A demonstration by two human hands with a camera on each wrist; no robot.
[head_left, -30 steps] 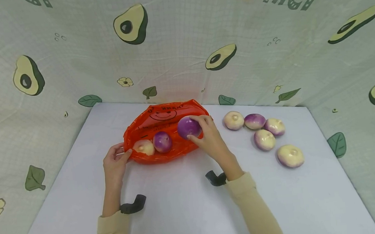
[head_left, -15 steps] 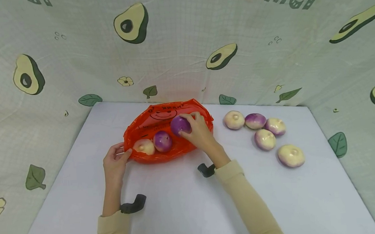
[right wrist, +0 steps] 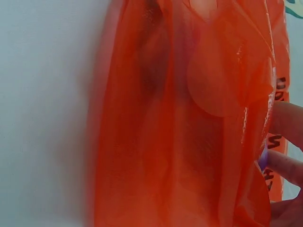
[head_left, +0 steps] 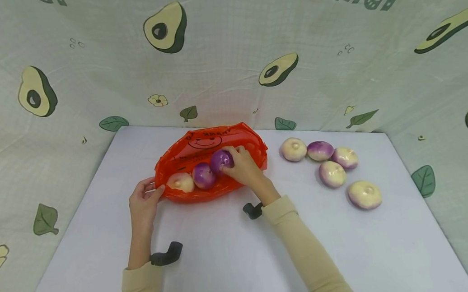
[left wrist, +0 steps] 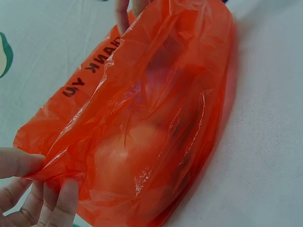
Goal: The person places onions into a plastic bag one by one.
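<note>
"While the left hand [head_left: 143,198] pinches the edge of the red bag [head_left: 243,135], what does the right hand [head_left: 243,167] do?"

"It grips a purple turnip [head_left: 219,161]. That turnip is in the bag's wide mouth."

"Is it down on the bottom of the bag?"

"I can't tell. It is just beside a second purple turnip [head_left: 203,175], and a white turnip [head_left: 181,182] sits next to that one, close to the left hand."

"What else can you see on the desk [head_left: 221,255]?"

"Five more turnips [head_left: 332,174], to the right of the bag. Four are bunched up close, and one sits a little apart."

"Does the bag have a picture?"

"Yes, a smiley face [head_left: 204,143] is on its back side, with black letters [head_left: 217,131] over it. Behind the desk hangs a pale cloth [head_left: 219,47] with avocados [head_left: 166,29] and leaves [head_left: 45,219] on it."
</note>
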